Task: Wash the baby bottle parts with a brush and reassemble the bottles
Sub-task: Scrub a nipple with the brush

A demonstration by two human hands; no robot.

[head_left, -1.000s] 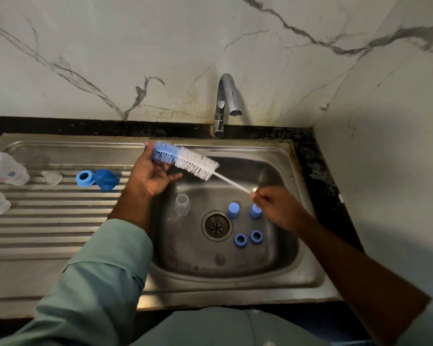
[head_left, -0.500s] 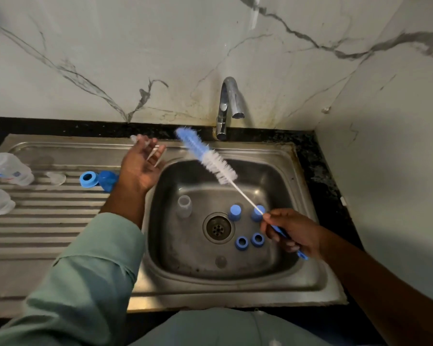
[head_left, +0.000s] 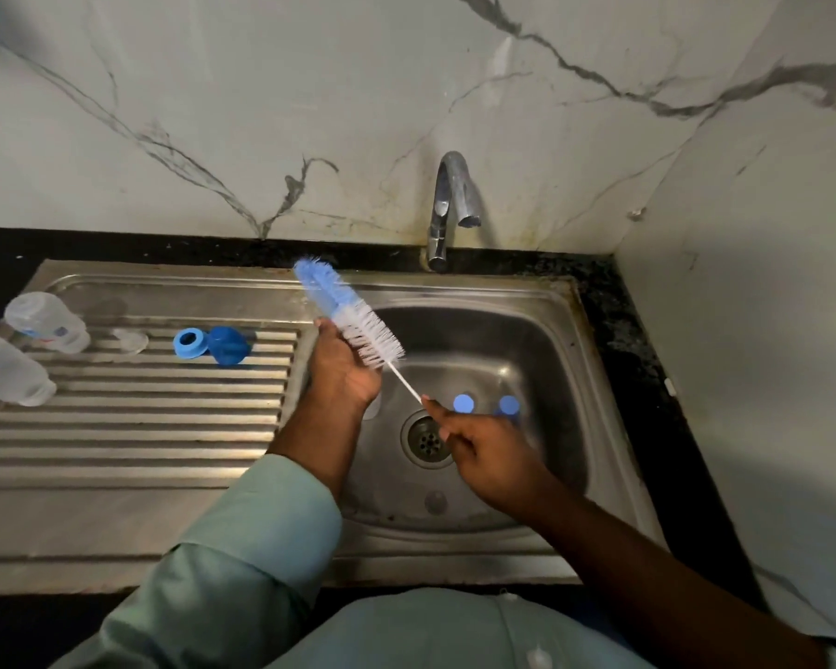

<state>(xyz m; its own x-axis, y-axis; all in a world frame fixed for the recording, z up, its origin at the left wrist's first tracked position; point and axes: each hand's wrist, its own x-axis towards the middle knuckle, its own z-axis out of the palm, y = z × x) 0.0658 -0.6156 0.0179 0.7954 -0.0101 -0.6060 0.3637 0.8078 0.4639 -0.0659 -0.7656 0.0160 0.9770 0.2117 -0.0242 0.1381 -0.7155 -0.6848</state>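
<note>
Right hand (head_left: 491, 456) holds the brush (head_left: 353, 316) stem — bristles touching left hand (head_left: 341, 374)

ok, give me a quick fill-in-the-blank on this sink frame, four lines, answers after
1. The right hand holds the brush by its ____.
2. The left hand touches the brush at its ____ bristles.
3. The two clear bottles lie on the ____, left of the basin.
4. No water runs from the ____.

Answers: handle; white; drainboard; tap
</note>
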